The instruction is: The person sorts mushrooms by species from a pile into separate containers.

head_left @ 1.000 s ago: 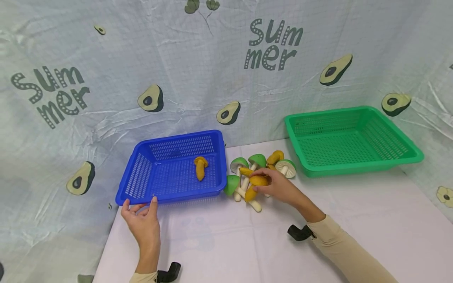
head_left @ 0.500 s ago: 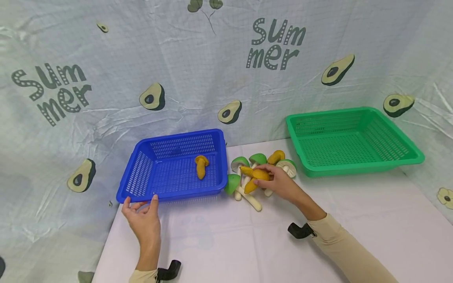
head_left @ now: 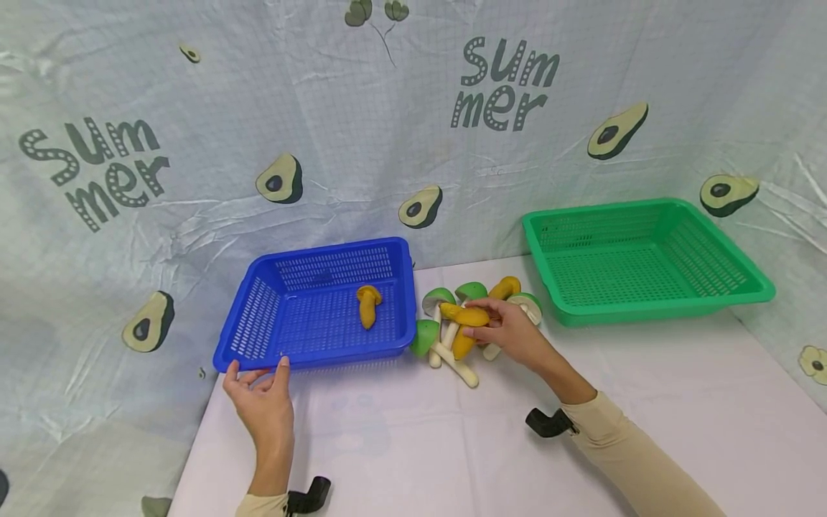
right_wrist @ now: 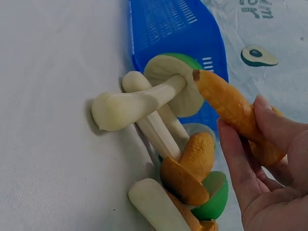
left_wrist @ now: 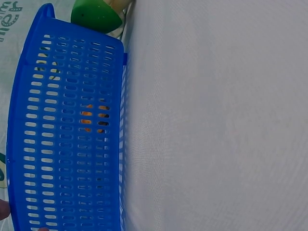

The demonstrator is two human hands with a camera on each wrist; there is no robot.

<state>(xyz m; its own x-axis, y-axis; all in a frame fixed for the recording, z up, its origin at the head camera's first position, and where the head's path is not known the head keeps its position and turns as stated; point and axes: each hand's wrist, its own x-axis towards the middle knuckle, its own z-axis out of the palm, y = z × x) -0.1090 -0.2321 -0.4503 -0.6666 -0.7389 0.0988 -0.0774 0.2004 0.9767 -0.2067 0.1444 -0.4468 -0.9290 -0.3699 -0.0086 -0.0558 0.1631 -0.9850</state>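
Observation:
My right hand [head_left: 513, 334] pinches a yellow toy mushroom [head_left: 473, 317] between thumb and fingers. In the right wrist view, that held mushroom [right_wrist: 228, 101] points its stem toward the blue basket, its cap end partly hidden by the hand [right_wrist: 269, 168]. Under it lies a heap of green-capped mushrooms [right_wrist: 175, 94] with pale stems, and another yellow mushroom [right_wrist: 197, 154]. My left hand [head_left: 265, 409] grips the front left rim of the blue basket [head_left: 336, 355]. One yellow mushroom [head_left: 367, 309] lies inside this basket. Only fingertips [left_wrist: 4, 210] of the left hand show in the left wrist view.
A green basket [head_left: 620, 312] stands at the back right, beyond the heap. The heap sits between both baskets on a white-covered table [head_left: 400, 445]. Behind rises a hanging cloth [head_left: 349, 158] printed with avocados and lettering.
My right hand has moved slightly up and away with the yellow mushroom in its fingers. A yellow mushroom below it has shifted a little. The left hand stays on the blue basket's rim.

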